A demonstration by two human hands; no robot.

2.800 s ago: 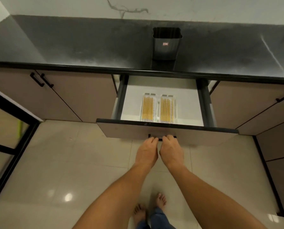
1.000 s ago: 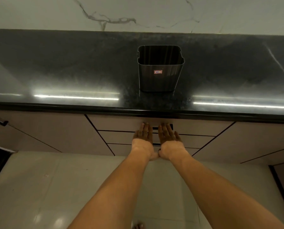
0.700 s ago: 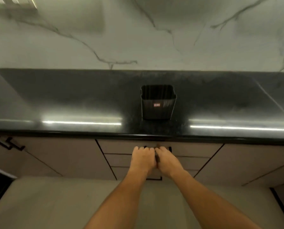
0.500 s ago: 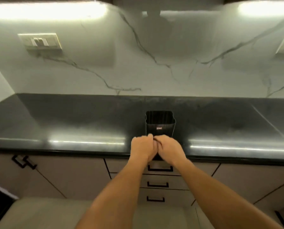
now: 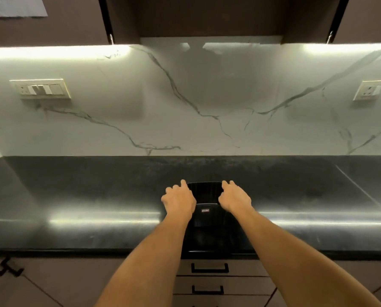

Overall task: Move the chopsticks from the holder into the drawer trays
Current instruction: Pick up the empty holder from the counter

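Drawer (image 5: 209, 268) now shut, where moments ago it stood open with two trays of yellow chopsticks showing; both hands have since left its handle and come up to the counter. Left hand (image 5: 178, 201) sits at the left side of the holder (image 5: 205, 197), right hand (image 5: 235, 199) at its right side, one flanking each wall near the rim. Fingers of both loosely curled and slightly apart, index fingers reaching forward along the rim; whether they actually touch the holder, cannot tell. Nothing clamped in either hand. Judgement: transfer looks finished, and the hands appear set to lift or shift the holder. Holder: dark, squarish, glossy, small red label on its near face, standing upright mid-countertop (image 5: 96, 218), near the front edge, above the drawer stack. No chopsticks seen sticking up from it.
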